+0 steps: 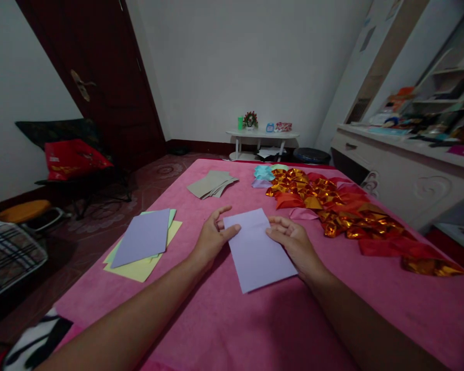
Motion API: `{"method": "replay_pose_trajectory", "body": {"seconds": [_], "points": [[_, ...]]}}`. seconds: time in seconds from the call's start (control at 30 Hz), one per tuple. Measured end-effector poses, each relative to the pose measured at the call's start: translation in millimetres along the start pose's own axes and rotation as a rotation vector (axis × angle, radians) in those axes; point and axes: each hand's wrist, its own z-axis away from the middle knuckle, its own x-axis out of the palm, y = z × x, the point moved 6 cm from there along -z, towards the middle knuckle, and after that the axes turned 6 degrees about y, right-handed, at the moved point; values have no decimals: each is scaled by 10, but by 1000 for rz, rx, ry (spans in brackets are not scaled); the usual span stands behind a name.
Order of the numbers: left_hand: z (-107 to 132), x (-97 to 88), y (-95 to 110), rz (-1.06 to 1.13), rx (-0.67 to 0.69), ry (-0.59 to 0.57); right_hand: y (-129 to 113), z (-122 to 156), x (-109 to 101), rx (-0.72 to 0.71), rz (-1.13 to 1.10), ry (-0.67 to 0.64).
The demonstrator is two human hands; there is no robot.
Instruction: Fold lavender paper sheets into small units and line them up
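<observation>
A lavender sheet of paper [257,257] is held between my two hands over the pink-covered table. My left hand [214,232] pinches its upper left edge, thumb on top and index finger stretched out past the edge. On the right edge, my right hand [292,239] grips it with the thumb on top and the fingers curled behind. To the left lies a stack of coloured paper [143,239], lavender on top with green and yellow sheets fanned underneath. Beyond my left hand is a pile of greyish sheets [212,184].
Folded gold foil pieces [332,206], with red, orange and pink ones among them, spread along the table's right side. Folded light blue pieces [263,172] sit at the far edge. A white side table [263,134] stands by the wall, a cabinet [410,159] at right.
</observation>
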Motion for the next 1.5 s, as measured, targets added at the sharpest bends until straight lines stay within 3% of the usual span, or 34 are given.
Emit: {"method": "replay_pose_trajectory", "body": {"seconds": [0.17, 0.3, 0.47, 0.73, 1.0, 1.3, 1.5], "points": [[30, -16, 57, -34, 123, 33, -23, 11, -94, -178, 80, 189], [73, 83, 15, -166, 91, -80, -56, 34, -107, -260, 132, 253], [75, 107, -97, -139, -3, -138, -57, 65, -68, -196, 97, 202], [27, 14, -118, -29, -56, -107, -69, 95, 104, -174, 34, -19], [36, 25, -68, -36, -39, -82, -14, 52, 82, -174, 51, -4], [61, 30, -136, 86, -153, -66, -18, 71, 127, -149, 41, -51], [51, 37, -92, -4, -67, -91, -44, 60, 96, -196, 124, 11]]}}
